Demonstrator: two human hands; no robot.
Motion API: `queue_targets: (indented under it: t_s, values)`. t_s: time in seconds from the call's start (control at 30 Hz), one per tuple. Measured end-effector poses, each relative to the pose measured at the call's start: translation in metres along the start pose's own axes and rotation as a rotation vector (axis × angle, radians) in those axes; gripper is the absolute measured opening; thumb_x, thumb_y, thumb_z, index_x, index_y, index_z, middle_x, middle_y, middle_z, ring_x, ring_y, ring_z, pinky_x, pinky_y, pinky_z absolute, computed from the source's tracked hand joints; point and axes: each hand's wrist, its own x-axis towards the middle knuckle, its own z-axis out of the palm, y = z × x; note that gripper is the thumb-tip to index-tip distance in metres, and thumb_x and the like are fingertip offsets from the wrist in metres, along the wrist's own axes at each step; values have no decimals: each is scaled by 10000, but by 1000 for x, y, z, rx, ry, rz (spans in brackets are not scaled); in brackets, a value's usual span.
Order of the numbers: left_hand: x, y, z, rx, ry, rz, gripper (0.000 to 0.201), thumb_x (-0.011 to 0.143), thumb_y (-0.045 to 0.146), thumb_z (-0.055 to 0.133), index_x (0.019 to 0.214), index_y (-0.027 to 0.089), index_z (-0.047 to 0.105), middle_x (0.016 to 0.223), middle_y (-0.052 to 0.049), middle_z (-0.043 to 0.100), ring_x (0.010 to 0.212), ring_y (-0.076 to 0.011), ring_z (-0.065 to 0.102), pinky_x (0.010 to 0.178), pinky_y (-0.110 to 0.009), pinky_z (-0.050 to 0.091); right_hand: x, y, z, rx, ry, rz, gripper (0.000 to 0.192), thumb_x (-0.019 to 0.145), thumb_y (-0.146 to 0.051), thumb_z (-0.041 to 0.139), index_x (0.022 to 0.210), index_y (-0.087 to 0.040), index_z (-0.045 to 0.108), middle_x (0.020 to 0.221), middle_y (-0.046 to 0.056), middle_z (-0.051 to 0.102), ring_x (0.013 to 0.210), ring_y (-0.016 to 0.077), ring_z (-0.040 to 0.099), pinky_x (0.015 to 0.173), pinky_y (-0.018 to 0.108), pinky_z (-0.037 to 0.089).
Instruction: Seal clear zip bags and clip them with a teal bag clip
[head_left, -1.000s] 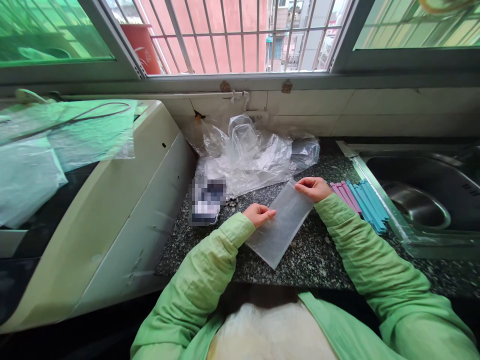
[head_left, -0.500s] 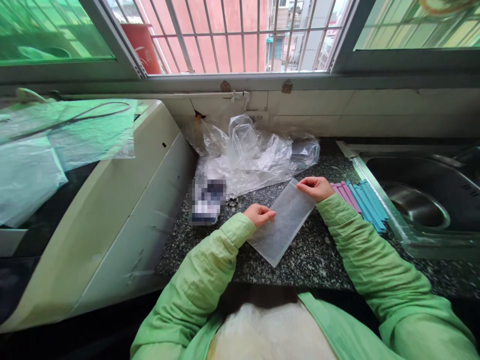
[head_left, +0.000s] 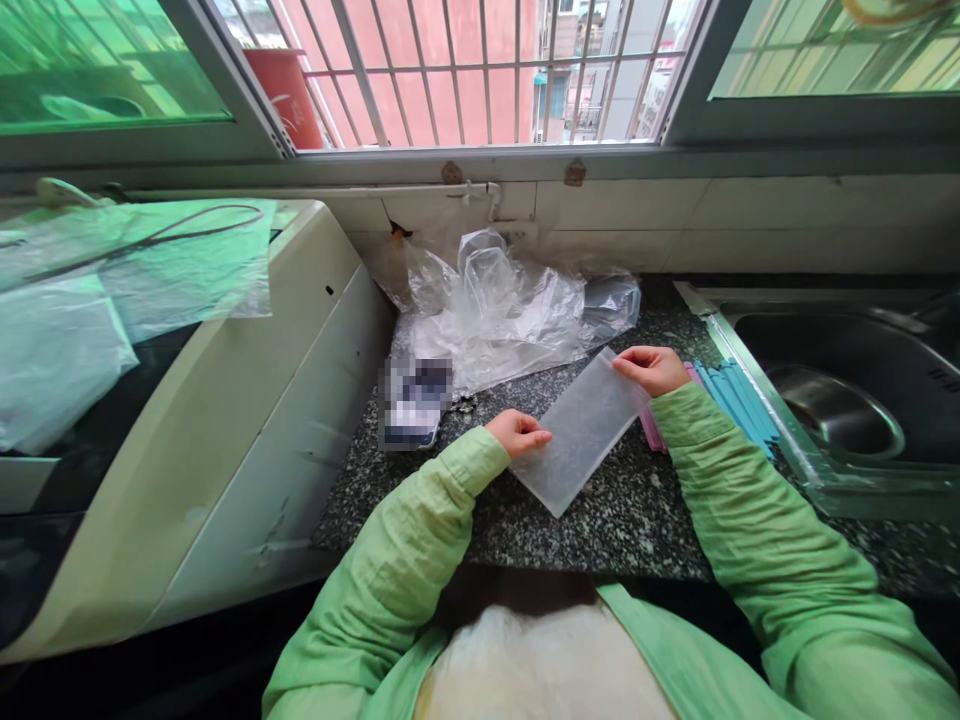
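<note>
One cloudy plastic bag (head_left: 581, 440) slants over the worktop (head_left: 637, 530), between front and back edges. From where I stand, the left hand (head_left: 519, 434) pinches the bag's long side, the right hand (head_left: 652, 371) its far end, hands apart. Crumpled plastic (head_left: 510, 325) lies toward the worktop's back edge; blue sticks (head_left: 741, 398), beside the sink (head_left: 796, 440).

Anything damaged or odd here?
Two brown patches at the grey metal window frame's lower edge look discoloured, possibly rust. Clear crumpled plastic sheeting heaped on the speckled dark counter looks untidy. The flat translucent plastic bag in the left hand and right hand shows no obvious tear.
</note>
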Motion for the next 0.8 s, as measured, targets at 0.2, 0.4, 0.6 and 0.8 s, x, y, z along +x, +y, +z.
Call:
queue_targets:
  t_s: [0.2,0.4,0.6,0.8]
  values:
    - [-2,2,-1,-14,7,-9,338,637,419,609,519,103,586,419,39,473,445,-55,362,467,-193,295,0,0,0,-35,11,-7,266,611,-418,596,618,-157,641,561,0,586,510,104,487,477,218,373]
    - [-2,2,-2,-18,5,-8,383,626,468,603,529,97,587,403,48,424,431,-48,319,447,-200,245,0,1,1,-11,3,-4,280,604,-426,602,612,-148,632,541,-4,567,490,94,463,457,213,355]
    - [-5,4,-4,92,-42,-44,451,646,518,565,479,99,559,360,73,294,403,-42,242,437,-221,183,2,5,-6,8,34,2,321,589,-476,621,617,-157,631,571,2,581,520,103,482,492,224,376]
    - [-10,10,-6,103,-67,-80,392,644,445,608,434,120,540,355,62,359,408,-50,281,453,-221,214,6,11,-16,27,46,35,409,558,-557,637,644,-157,632,595,19,602,522,112,496,476,231,384]
